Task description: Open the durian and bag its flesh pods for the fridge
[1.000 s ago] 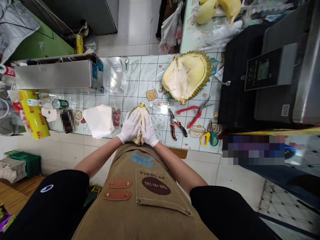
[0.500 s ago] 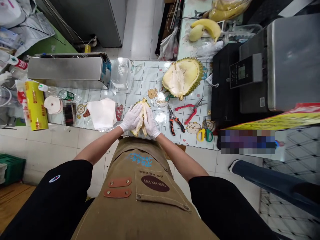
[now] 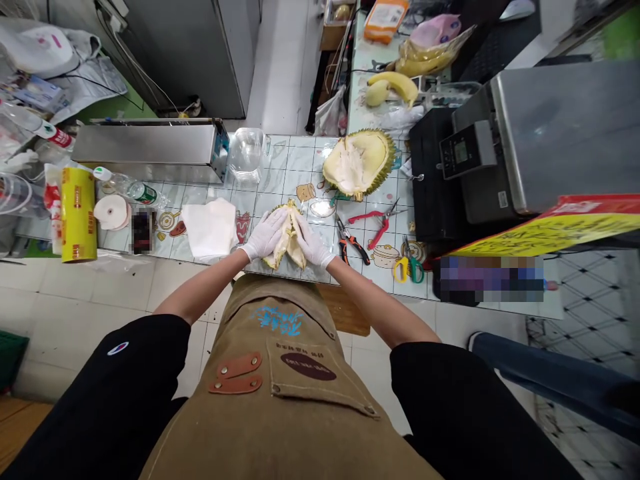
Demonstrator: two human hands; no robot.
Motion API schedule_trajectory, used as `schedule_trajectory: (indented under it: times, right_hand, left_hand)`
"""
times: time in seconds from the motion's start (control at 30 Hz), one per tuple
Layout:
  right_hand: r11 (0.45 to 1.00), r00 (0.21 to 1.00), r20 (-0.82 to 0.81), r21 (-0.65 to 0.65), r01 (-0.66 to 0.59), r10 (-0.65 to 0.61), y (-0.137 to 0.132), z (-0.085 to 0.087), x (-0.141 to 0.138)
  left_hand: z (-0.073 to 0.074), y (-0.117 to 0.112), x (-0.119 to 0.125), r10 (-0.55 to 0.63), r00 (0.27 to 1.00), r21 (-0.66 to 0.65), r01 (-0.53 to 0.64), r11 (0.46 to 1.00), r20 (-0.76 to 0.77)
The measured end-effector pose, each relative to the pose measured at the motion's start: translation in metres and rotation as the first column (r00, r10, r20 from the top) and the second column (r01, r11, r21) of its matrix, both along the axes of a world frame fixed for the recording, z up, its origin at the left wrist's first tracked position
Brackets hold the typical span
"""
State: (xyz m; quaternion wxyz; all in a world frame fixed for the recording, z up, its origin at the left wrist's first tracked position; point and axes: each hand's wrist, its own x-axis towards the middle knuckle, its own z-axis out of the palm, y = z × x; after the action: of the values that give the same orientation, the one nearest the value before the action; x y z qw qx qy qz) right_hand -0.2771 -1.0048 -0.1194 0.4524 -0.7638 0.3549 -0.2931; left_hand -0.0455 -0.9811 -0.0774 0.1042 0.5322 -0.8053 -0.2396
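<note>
Where durian [image 3: 283, 248] lies, gridded tabletop [image 3: 287, 167] overlooks tiled floor [image 3: 120, 293].

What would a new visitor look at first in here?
Probably the white-gloved left hand and right hand, holding a split durian at the near edge of the counter. Next, perhaps, the big opened durian husk beyond them, to the right, pale inside and spiky outside. The yellow-and-green-handled scissors, farther right near the front edge, are bright too.
</note>
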Motion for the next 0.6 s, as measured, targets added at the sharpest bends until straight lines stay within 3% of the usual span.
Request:
schedule_trajectory:
  times: [0.17, 0.43, 0.6]
  right_hand:
    - [0.997, 0.997, -0.039, -0.039, -0.073, 0.071, -0.007, 0.005, -0.011]
    - [0.973, 0.974, -0.064, -0.061, -0.222, 0.219, -0.023, -0.002, -0.021]
    - [0.958, 0.955, -0.099, -0.038, -0.285, 0.281, -0.032, 0.011, -0.023]
  left_hand:
    - [-0.002, 0.002, 0.0, -0.006, 1.0, -0.032, 0.006, 0.999, -0.019]
    - [-0.005, 0.001, 0.001, -0.014, 0.998, -0.046, 0.012, 0.999, -0.057]
    - [-0.007, 0.001, 0.002, -0.007, 0.996, -0.022, 0.005, 1.0, -0.084]
